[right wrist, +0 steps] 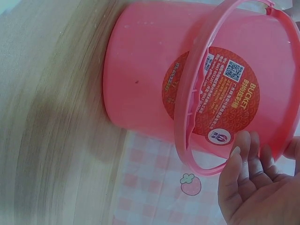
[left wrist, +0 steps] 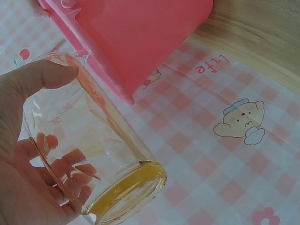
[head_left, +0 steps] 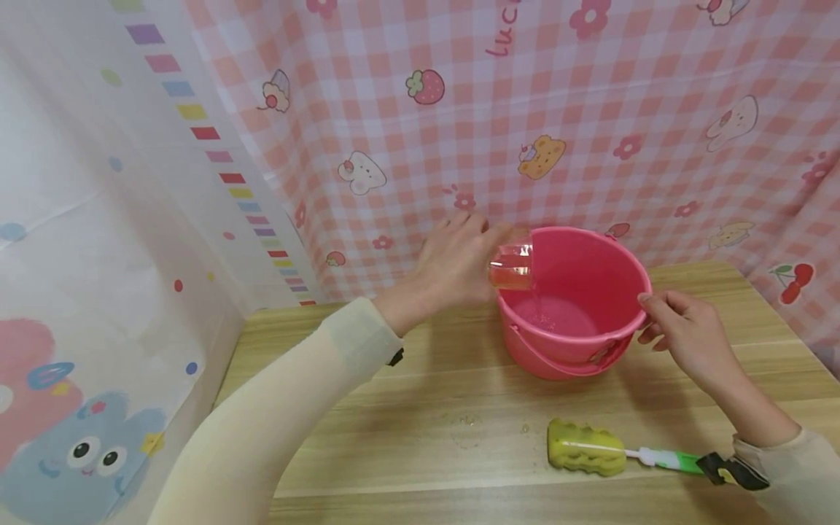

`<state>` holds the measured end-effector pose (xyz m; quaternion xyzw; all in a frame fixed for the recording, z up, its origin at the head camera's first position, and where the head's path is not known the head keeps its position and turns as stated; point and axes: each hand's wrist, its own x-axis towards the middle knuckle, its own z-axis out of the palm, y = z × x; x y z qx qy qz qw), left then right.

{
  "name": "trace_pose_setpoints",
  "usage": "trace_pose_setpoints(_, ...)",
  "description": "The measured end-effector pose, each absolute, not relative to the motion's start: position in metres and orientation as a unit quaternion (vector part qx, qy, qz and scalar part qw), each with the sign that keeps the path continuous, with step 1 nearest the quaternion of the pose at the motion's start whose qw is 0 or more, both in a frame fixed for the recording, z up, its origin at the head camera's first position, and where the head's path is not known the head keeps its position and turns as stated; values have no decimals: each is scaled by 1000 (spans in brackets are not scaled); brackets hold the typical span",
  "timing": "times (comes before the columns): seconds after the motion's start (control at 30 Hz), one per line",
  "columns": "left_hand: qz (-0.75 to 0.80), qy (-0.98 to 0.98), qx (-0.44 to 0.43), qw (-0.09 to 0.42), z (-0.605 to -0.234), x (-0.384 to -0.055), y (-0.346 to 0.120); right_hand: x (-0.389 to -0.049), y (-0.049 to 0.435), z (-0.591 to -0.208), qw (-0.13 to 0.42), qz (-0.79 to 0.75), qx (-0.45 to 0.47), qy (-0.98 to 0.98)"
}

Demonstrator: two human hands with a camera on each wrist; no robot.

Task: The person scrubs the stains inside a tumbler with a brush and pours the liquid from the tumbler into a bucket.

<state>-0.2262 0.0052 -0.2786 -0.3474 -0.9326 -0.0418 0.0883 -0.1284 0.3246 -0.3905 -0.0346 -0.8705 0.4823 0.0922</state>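
My left hand (head_left: 453,259) grips a clear, amber-tinted drinking glass (head_left: 512,268), tipped on its side at the left rim of a pink bucket (head_left: 547,359). From its mouth a thin stream of water (head_left: 538,302) runs down to the bucket floor. In the left wrist view the thumb and curled fingers wrap the glass (left wrist: 93,126), whose thick base is yellowish. On the right, my other hand (head_left: 695,335) holds the bucket's rim, thumb on top and fingers beneath. The bucket's handle (right wrist: 185,117) hangs down across a round red label (right wrist: 234,103) on its side.
A sponge brush (head_left: 584,446) with a yellow-green head and a white-and-green handle lies on the wooden table (head_left: 394,452) near the right forearm. Small wet spots (head_left: 467,421) dot the wood. Behind the bucket hangs a pink checked cloth (head_left: 420,146); a white patterned cloth (head_left: 131,219) covers the left.
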Motion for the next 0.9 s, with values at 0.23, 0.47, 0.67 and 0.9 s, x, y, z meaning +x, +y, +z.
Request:
trace_pose_setpoints(0.23, -34, -932, -350, 91, -277, -226, 8, -128, 325, -390, 91, 485, -35, -869)
trace_pose_setpoints(0.47, -30, -930, -353, 99, -275, -224, 10, -128, 324, -390, 90, 489, -35, -867)
trace_pose_setpoints(0.67, -8, -928, -357, 104, -275, -224, 13, -127, 324, -390, 88, 490, -34, -867)
trace_pose_setpoints(0.9, 8, -922, -367, 119, -277, -225, 15, -127, 324, -389, 88, 491, -36, -866)
